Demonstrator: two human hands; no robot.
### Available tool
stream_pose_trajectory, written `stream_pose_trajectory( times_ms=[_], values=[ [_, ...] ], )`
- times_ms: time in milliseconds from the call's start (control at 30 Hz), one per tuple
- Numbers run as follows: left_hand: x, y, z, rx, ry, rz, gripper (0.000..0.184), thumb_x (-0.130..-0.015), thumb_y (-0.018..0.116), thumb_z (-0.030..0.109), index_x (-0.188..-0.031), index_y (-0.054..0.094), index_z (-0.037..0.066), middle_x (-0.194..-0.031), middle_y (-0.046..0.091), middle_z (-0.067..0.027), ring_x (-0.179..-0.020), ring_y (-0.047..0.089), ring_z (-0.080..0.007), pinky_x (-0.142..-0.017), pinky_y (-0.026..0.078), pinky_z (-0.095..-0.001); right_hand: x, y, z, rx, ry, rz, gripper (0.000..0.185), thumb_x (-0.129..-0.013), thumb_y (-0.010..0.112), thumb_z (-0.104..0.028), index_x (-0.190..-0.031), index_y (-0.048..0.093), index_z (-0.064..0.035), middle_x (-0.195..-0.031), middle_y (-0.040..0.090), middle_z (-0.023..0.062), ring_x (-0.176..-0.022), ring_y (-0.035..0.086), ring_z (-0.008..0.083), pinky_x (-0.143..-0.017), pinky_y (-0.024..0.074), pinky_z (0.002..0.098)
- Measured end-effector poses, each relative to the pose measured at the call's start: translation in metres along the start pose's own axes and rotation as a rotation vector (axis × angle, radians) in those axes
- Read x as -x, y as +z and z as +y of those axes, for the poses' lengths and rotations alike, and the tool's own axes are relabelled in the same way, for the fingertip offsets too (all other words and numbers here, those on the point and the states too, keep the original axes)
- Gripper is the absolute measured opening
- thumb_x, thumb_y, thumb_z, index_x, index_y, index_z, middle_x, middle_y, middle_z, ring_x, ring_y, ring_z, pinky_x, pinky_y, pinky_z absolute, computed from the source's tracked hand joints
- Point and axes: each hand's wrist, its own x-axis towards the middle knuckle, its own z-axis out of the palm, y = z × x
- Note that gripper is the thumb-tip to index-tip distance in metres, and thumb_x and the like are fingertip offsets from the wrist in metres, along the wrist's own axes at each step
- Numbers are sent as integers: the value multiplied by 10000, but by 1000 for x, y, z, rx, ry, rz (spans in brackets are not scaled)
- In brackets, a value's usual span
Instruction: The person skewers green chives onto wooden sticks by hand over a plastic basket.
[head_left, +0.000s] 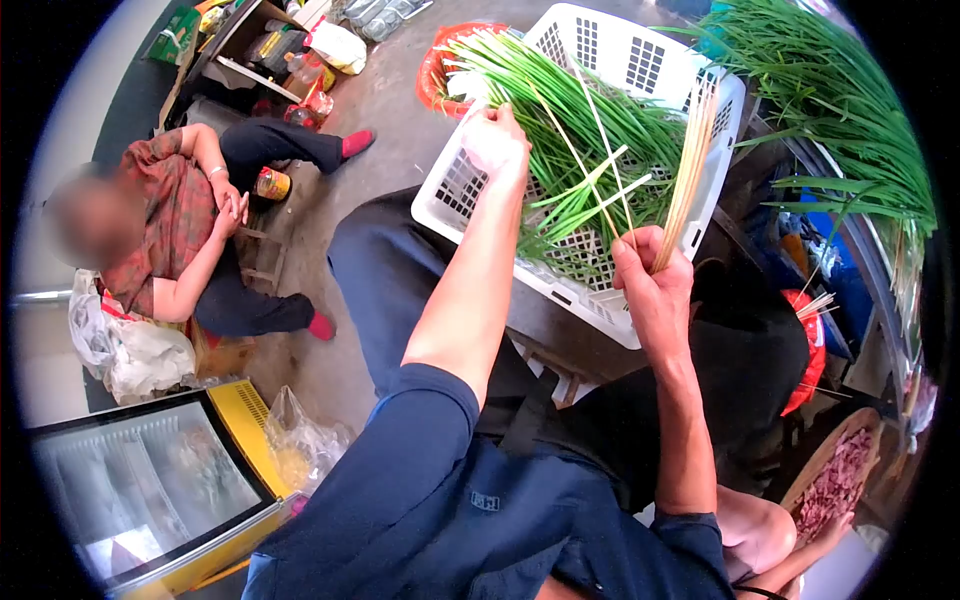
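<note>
Head view shows our right hand (655, 275) pinching a bundle of thin wooden skewers (690, 165) upright, with two separate skewers (603, 150) crossing beside it from thumb and fingertips. Our left hand (497, 140) has its fingers curled at the pale ends of long green stalks (610, 115); we cannot tell how firmly they grip. Those stalks lie in the white perforated plastic basket (612, 48) in front of us, near a red plastic-lined container (430, 75). Farther right lie more long green leaves (840, 110); lower right, another person's hand (832, 530) is at a round tray (872, 430) of purplish pieces. At left sits a person in a patterned shirt (175, 215).
</note>
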Motion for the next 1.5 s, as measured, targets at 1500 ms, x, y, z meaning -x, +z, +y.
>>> stream_pose_trajectory(
  times_ms=[1500],
  values=[
    [44, -84, 73, 932, -21, -797, 140, -920, 550, 64, -969, 583, -63, -894, 640, -148, -812, 603, -218, -772, 500, -334, 9, -3, -2, -13, -25, -74, 104, -909, 624, -112, -862, 589, -26, -660, 538, -37, -588, 488, 42, -529, 392, 206]
  ],
)
